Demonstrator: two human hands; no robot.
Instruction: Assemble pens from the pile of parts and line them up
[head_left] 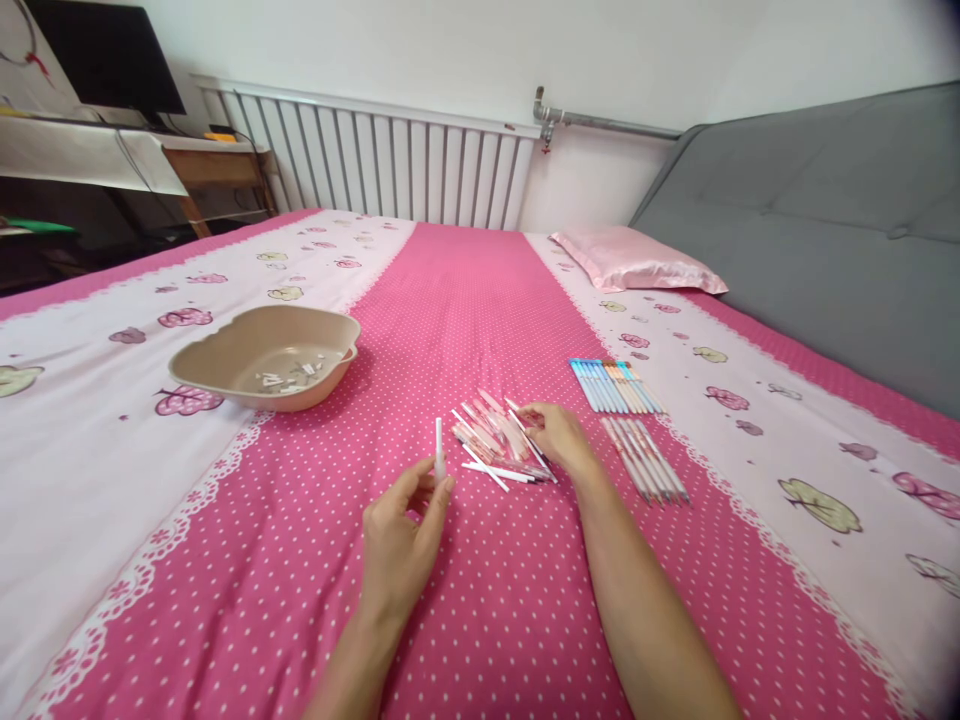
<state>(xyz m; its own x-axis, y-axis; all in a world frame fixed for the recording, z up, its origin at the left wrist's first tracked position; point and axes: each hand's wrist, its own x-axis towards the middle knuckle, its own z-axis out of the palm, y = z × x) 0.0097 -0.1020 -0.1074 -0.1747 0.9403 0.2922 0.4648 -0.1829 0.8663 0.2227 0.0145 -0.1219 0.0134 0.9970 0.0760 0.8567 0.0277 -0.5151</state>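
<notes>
My left hand pinches a slim white pen piece between thumb and fingers, holding it upright above the bedspread. To its right lies a loose pile of pink and white pens and pen parts, crossing one another. My right hand reaches into the right side of this pile, fingertips closed on a thin pen there; its exact kind is hard to make out. Beyond that hand are two neat rows: blue and peach pens behind, and pale pens with brownish tips nearer me.
A beige basin at left holds several small white bits. The pink dotted bedspread covers the bed. A pink pillow lies by the grey headboard. Behind stand a white radiator and a desk with a monitor.
</notes>
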